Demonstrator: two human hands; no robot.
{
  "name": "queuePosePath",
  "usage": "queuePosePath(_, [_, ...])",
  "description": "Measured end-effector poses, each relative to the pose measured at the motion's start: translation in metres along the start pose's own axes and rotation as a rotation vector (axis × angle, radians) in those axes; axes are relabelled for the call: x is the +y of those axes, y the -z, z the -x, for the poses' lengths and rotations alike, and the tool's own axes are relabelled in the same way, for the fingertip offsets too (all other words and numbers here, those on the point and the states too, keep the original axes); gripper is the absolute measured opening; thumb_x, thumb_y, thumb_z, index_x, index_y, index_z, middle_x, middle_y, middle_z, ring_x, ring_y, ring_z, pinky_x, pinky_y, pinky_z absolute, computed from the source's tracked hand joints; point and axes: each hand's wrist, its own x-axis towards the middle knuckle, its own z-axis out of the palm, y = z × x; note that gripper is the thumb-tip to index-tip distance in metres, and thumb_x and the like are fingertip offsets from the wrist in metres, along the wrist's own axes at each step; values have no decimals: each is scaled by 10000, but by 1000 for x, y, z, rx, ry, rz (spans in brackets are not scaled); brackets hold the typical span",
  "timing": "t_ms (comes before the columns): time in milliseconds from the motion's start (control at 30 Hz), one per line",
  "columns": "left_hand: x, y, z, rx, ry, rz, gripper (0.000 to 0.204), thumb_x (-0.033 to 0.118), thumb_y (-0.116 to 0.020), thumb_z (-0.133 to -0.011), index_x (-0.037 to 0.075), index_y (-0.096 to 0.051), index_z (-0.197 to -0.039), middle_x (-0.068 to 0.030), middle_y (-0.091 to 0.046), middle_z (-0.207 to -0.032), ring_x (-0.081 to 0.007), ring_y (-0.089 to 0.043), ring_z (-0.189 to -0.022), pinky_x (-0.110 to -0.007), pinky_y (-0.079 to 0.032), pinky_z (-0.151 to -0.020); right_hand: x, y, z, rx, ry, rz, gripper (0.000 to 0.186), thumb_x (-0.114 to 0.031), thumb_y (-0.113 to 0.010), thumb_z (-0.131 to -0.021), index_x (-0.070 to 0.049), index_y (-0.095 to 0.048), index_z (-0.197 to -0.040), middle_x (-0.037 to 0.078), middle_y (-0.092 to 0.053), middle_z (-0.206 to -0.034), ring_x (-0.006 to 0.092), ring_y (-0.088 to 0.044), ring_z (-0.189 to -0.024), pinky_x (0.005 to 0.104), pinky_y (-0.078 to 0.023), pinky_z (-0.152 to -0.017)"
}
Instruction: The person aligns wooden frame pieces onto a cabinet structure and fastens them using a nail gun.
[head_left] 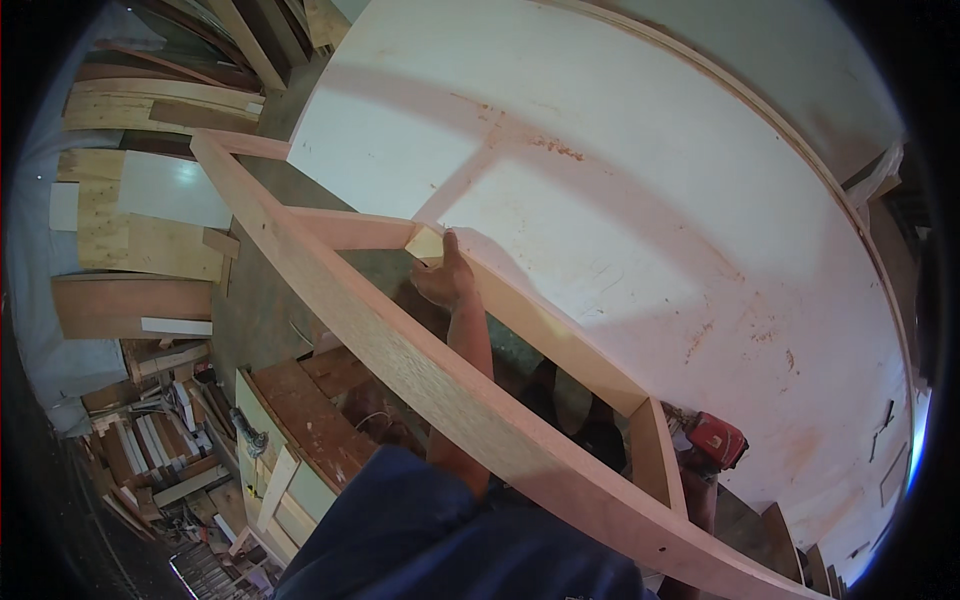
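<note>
A long ladder-like wooden frame [390, 345] slants across the view from upper left to lower right, with short crosspieces between its two rails. My left hand [445, 278] reaches up beneath the near rail. It is closed around the far rail [530, 320] where a crosspiece [365, 230] joins it, with the thumb pointing up. At the lower right, beyond the frame's end crosspiece [655, 450], my right forearm [702, 505] comes up to a red and black tool [715, 442]. My right hand seems to grip that tool, though its fingers are mostly hidden.
A large white panel [620, 230] with reddish smudges lies beyond the frame. Sheets and boards [150, 215] are stacked along the left. A brown-topped bench [320, 415] stands below the frame, near a heap of offcuts [165, 450].
</note>
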Motion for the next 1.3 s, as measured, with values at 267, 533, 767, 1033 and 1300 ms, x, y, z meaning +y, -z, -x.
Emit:
queuePosePath(267, [12,2,5,37,-33,209,493,307,-947,-706,-61,-690,-908,-176,-744,-841,-262,-675,-698,-406,-548,-656,-6,-6,0,1,-52,-11,226,-76,-676,-823,-82,-540,-1005,1,-518,-602,123,-499,-421,277,-388,-372])
queuePosePath(533, [6,6,7,-34,-8,262,473,273,-938,-731,-41,-693,-986,-158,-744,-908,-258,-717,-761,-388,-590,-687,-10,-2,6,-15,-79,10,230,-98,-678,-835,-89,-543,-1022,6,-546,-718,122,-536,-537,295,-427,-458])
queuePosePath(767, [-19,1,-26,64,-147,-302,707,581,-893,-713,-65,-693,-921,-151,-725,-785,-309,-711,-706,-416,-580,-671,0,-4,0,27,-53,-120,214,-35,-721,-827,-98,-588,-982,-25,-538,-705,99,-516,-513,281,-415,-452])
queuePosePath(1033, [11,28,37,129,-530,59,574,503,-735,-920,-29,-681,-1127,-195,-708,-1078,-290,-682,-969,-399,-562,-815,-15,1,3,14,-100,-41,225,-18,-721,-845,-47,-600,-1032,9,-567,-654,126,-561,-506,300,-455,-470])
queuePosePath(1300, [36,144,241,-1677,-737,592,326,269,-509,-1028,41,-728,-948,-93,-699,-885,-283,-636,-815,-411,-484,-840,-23,19,30,22,-84,130,173,-16,-733,-857,-36,-621,-988,11,-585,-599,120,-576,-488,286,-433,-449])
